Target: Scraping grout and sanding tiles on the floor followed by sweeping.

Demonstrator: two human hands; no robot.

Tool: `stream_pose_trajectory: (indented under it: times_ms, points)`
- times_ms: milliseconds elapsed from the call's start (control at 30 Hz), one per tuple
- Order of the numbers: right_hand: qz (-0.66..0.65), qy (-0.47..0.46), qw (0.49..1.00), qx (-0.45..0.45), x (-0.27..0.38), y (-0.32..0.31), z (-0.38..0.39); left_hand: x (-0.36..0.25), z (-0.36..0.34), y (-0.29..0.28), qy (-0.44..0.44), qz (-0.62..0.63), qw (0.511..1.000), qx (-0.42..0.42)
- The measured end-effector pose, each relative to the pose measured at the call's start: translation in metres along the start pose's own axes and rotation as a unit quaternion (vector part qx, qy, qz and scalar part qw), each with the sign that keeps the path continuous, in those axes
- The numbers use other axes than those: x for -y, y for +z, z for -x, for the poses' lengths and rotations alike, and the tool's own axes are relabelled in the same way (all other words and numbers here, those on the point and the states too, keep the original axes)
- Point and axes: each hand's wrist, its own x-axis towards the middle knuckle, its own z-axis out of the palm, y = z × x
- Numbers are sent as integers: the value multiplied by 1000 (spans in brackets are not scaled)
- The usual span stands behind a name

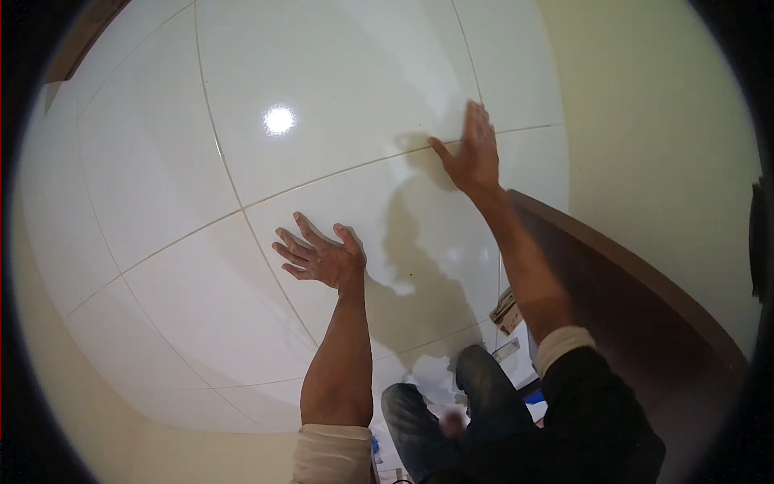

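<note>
My left hand [322, 256] is spread over the glossy white tiled floor [339, 97], fingers apart and holding nothing. It lies just right of a grout line, below the point where two lines cross. Farther off to the right, my right hand [474, 157] reaches over another grout line. Its fingers are stretched out close together, the thumb stands apart, and motion softens them a little. Nothing shows in that hand. Whether either palm presses on the tiles, I cannot tell. Shadows of my arms and head fall between the hands.
A dark brown piece of furniture [629, 298] with a lighter edge stands beside my right forearm. Cream walls [653, 113] border the floor. A small brown box [506, 313] and papers sit near my knees. A brown wooden edge [85, 36] shows at the far left.
</note>
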Motion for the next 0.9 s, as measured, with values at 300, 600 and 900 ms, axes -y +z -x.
stream_pose_trajectory:
  times_ms: [300, 600, 900]
  points:
    - [26, -76, 994, -70, 128, 63, -107, -7, 0, -2, 17, 46, 999, 19]
    - [-5, -103, 995, -8, 98, 56, -50, 8, -4, -9, 18, 52, 997, 49]
    - [-58, -276, 954, 99, 188, 87, -194, 21, -3, -4, -10, 56, 996, 61]
